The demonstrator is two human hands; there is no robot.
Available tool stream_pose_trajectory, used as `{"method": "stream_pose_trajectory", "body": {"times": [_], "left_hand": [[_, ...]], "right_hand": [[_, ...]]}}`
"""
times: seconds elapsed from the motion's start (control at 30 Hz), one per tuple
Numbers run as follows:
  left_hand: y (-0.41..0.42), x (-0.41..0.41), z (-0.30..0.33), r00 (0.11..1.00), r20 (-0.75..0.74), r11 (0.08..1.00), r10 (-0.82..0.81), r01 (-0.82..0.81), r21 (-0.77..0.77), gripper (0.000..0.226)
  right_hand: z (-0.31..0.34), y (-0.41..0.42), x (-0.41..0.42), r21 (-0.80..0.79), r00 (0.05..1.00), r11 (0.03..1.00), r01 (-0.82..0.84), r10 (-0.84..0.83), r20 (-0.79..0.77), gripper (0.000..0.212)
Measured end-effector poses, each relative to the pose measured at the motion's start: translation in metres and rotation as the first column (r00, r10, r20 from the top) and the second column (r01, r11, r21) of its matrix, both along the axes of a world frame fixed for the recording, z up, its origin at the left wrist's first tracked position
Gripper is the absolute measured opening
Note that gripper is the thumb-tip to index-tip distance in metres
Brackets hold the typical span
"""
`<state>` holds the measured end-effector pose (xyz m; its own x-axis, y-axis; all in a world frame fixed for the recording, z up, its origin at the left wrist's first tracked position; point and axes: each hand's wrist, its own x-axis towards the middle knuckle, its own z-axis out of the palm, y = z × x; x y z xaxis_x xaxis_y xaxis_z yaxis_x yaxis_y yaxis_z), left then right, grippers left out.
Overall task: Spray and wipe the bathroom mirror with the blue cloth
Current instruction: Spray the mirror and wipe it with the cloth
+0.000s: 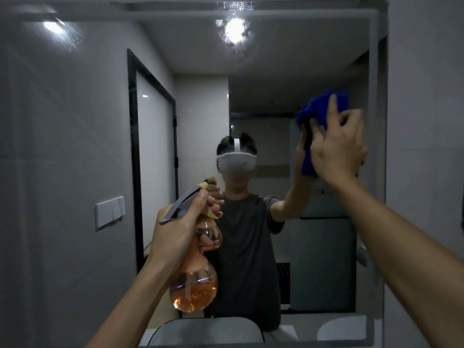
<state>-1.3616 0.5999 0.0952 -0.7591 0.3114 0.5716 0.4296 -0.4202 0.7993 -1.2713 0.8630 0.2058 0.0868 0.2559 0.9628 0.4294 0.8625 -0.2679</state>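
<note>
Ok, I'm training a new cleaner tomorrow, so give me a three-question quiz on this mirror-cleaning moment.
1. True or false: the left hand holds the spray bottle.
2. Which part of the mirror does the cloth touch? A) lower left B) upper right C) bottom centre
3. Fill in: droplets of spray show on the glass near the reflected ceiling ____.

Key
1. True; its fingers wrap the neck and trigger.
2. B; the right hand presses the cloth there.
3. light
</note>
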Motion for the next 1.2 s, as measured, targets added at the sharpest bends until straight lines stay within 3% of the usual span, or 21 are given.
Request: {"method": "stream_pose_trajectory", "body": {"times": [0.1,0.23,0.37,0.47,0.53,0.63,0.73,0.83,1.2], "left_hand": [[-0.002,-0.001,-0.001,1.000,-0.004,1.000,0.001,-0.001,0.007,0.030],[-0.007,0.001,-0.004,1.000,-0.001,1.000,-0.024,0.024,0.019,0.021],[-0.014,0.002,-0.003,1.000,-0.020,1.000,-0.005,0.005,0.006,0.025],[-0.019,0.000,-0.004,1.000,-0.007,1.000,0.011,-0.011,-0.010,0.031],[-0.025,-0.004,-0.004,1.000,-0.014,1.000,0.020,-0.020,-0.021,0.028],[-0.040,-0.013,-0.002,0.999,-0.029,0.999,0.041,-0.042,-0.034,0.024],[-0.055,-0.024,0.002,0.996,-0.042,0.995,0.082,-0.084,-0.058,0.028],[-0.071,-0.035,0.005,0.992,-0.060,0.990,0.114,-0.119,-0.072,0.031],[-0.110,-0.047,0.002,0.989,-0.079,0.990,0.126,-0.130,-0.056,0.030]], "right_hand": [[-0.032,-0.034,-0.023,0.261,0.983,0.964,-0.049,0.000,0.183,0.068],[-0.105,-0.046,-0.039,0.563,0.923,0.808,-0.174,-0.066,0.379,0.064],[-0.149,-0.046,-0.034,0.612,0.839,0.742,-0.274,-0.127,0.529,0.066],[-0.137,-0.046,-0.032,0.621,0.848,0.739,-0.259,-0.133,0.513,0.068],[-0.117,-0.044,-0.033,0.573,0.902,0.801,-0.176,-0.102,0.419,0.069],[-0.075,-0.046,-0.031,0.348,0.960,0.933,-0.093,-0.008,0.280,0.074],[-0.036,-0.054,-0.029,0.101,0.977,0.981,-0.166,0.150,0.149,0.063],[-0.016,-0.059,-0.035,-0.058,0.959,0.957,-0.283,0.284,0.010,0.056],[-0.021,-0.068,-0.043,-0.073,0.972,0.970,-0.231,0.233,0.015,0.057]]}}
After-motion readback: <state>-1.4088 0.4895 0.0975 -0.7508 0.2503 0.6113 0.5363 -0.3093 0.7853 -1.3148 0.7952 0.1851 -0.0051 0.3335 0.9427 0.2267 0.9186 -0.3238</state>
